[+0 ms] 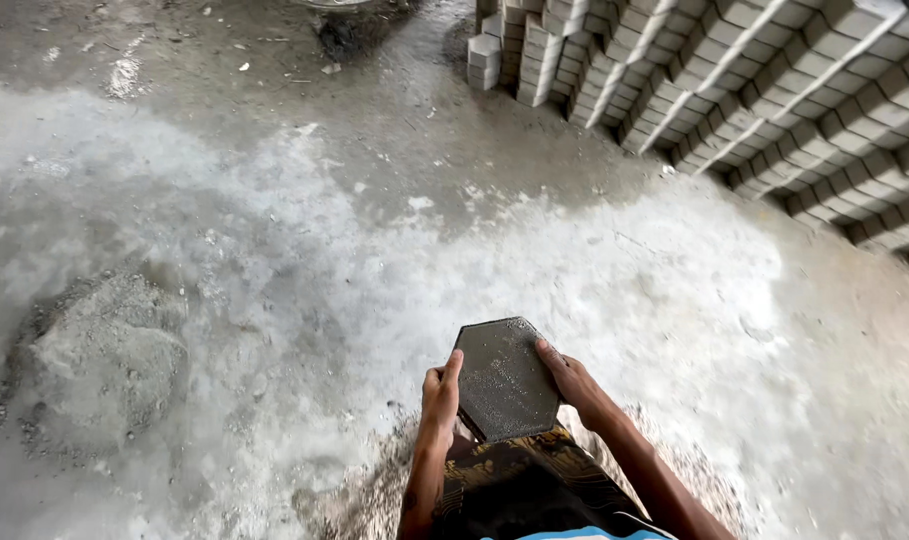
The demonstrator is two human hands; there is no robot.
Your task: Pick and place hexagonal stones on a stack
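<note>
I hold a dark hexagonal paver mould (504, 378) in front of my body, low in the head view. My left hand (440, 394) grips its left edge and my right hand (568, 376) grips its right edge. The mould's flat, speckled grey face points up and is tilted a little toward me. Below it shows my patterned dark garment (529, 485).
A mound of grey cement mix (99, 360) lies on the floor at the left. Rows of stacked grey paver blocks (754, 90) fill the upper right. The concrete floor (394, 230) is dusted white, with a wet dark patch (359, 30) at the top.
</note>
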